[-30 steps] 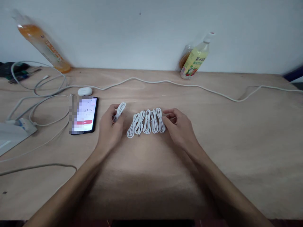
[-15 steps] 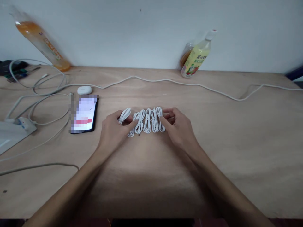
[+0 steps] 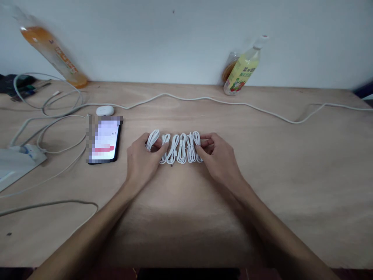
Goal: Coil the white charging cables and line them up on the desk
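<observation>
Several bundled white cables (image 3: 182, 148) lie side by side in a row on the wooden table. My left hand (image 3: 145, 155) is at the row's left end, its thumb and fingers curled round a cable bundle (image 3: 164, 149). The leftmost bundle (image 3: 152, 139) leans over the fingers of that hand. At the right end, my right hand (image 3: 220, 156) has its thumb on the last bundle (image 3: 197, 144), with the fingers bent behind it. The thumbs hide parts of the end bundles.
A phone (image 3: 105, 140) and a white case (image 3: 105, 111) lie left of the hands. Loose cables (image 3: 46, 126) and a power strip (image 3: 21, 163) are further left. Two bottles (image 3: 55, 54) (image 3: 243, 72) stand by the wall. One long cable (image 3: 204, 98) crosses behind.
My left hand has pushed the second bundle from the left slightly up and more upright, level with the row. The leftmost bundle has shifted a little up and left. My right hand has barely moved.
</observation>
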Demonstrator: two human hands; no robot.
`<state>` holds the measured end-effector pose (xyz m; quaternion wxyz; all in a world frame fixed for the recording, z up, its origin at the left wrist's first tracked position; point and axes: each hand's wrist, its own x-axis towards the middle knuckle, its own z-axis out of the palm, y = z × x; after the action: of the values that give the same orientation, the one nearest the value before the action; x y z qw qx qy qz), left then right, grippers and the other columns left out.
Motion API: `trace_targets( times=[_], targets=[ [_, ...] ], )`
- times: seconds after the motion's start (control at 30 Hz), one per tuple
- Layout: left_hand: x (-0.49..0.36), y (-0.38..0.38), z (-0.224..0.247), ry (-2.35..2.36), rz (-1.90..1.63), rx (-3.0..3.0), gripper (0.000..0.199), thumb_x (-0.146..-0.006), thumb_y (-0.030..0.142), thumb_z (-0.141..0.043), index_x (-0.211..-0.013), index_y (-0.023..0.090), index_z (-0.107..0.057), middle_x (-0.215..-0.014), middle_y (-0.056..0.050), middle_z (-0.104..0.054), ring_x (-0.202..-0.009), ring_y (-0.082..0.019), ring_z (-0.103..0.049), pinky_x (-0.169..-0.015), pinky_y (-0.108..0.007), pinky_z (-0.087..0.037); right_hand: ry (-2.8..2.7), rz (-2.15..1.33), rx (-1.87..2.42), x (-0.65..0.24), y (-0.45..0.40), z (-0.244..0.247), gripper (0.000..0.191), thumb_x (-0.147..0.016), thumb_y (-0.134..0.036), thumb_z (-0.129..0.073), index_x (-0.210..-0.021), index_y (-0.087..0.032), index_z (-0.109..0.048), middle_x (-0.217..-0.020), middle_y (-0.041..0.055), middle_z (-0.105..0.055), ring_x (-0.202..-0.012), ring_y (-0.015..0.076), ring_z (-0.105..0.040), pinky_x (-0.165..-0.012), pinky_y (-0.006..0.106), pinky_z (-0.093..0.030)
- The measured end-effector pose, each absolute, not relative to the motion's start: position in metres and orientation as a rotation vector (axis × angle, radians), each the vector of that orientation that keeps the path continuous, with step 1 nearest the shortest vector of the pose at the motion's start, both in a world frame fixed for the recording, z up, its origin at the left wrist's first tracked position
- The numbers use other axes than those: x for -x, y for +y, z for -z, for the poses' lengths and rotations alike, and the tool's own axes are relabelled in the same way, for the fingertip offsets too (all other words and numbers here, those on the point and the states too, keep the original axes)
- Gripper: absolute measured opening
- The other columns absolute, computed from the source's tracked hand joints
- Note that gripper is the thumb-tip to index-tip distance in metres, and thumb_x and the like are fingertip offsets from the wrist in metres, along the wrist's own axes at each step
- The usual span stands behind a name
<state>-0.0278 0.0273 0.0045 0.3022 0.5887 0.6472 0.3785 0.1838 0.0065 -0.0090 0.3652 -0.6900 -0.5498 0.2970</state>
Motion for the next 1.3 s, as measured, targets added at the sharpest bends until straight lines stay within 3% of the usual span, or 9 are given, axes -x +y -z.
trace_targets(
  times=[0.4,0.6,0.9,1.17,1.3],
  targets=[
    [0.028,0.029,-0.003,1.758,-1.014,-1.517,0.018,-0.080,0.037,-0.082,-0.079,0.023,-0.070,-0.075,0.001,-0.074,-0.070,-0.020,-0.067,-0.072,-0.035,-0.049,-1.441,-0.780,1.674,-0.179,0.006,0.012,0.022,-0.089,-0.029,-0.071,-0.109,-0.019,-0.077,-0.097,0.0090,-0.081,-0.081,0.0243,-0.071,-0.083,0.043,-0.057],
    [0.027,0.028,-0.007,1.784,-0.991,-1.519,0.017,-0.080,0.037,-0.082,-0.081,0.023,-0.071,-0.080,-0.001,-0.077,-0.073,-0.022,-0.070,-0.073,-0.036,-0.051,-1.476,-0.798,1.570,-0.175,0.004,0.015,0.028,-0.092,-0.028,-0.070,-0.117,-0.020,-0.079,-0.107,0.0103,-0.082,-0.083,0.0229,-0.072,-0.082,0.041,-0.059],
    [0.025,0.026,-0.015,1.871,-0.844,-1.588,0.027,-0.077,0.041,-0.089,-0.084,0.024,-0.070,-0.084,-0.001,-0.080,-0.079,-0.025,-0.073,-0.075,-0.038,-0.050,-1.514,-0.734,1.588,-0.171,0.000,0.013,0.030,-0.093,-0.033,-0.071,-0.119,-0.021,-0.079,-0.110,0.0115,-0.079,-0.091,0.0262,-0.072,-0.090,0.046,-0.060],
    [0.022,0.025,-0.016,1.959,-0.820,-1.602,0.027,-0.078,0.041,-0.088,-0.083,0.024,-0.066,-0.080,0.000,-0.077,-0.077,-0.024,-0.071,-0.073,-0.037,-0.048,-1.520,-0.637,1.674,-0.162,-0.004,0.015,0.046,-0.090,-0.039,-0.074,-0.132,-0.022,-0.073,-0.121,0.0138,-0.074,-0.101,0.0309,-0.072,-0.094,0.052,-0.061],
    [0.023,0.026,-0.015,1.978,-0.834,-1.592,0.028,-0.080,0.044,-0.085,-0.083,0.024,-0.066,-0.080,-0.001,-0.077,-0.076,-0.024,-0.070,-0.073,-0.037,-0.047,-1.488,-0.659,1.668,-0.164,-0.005,0.016,0.040,-0.093,-0.040,-0.070,-0.128,-0.022,-0.072,-0.119,0.0136,-0.072,-0.096,0.0287,-0.072,-0.091,0.051,-0.062]
  ],
)
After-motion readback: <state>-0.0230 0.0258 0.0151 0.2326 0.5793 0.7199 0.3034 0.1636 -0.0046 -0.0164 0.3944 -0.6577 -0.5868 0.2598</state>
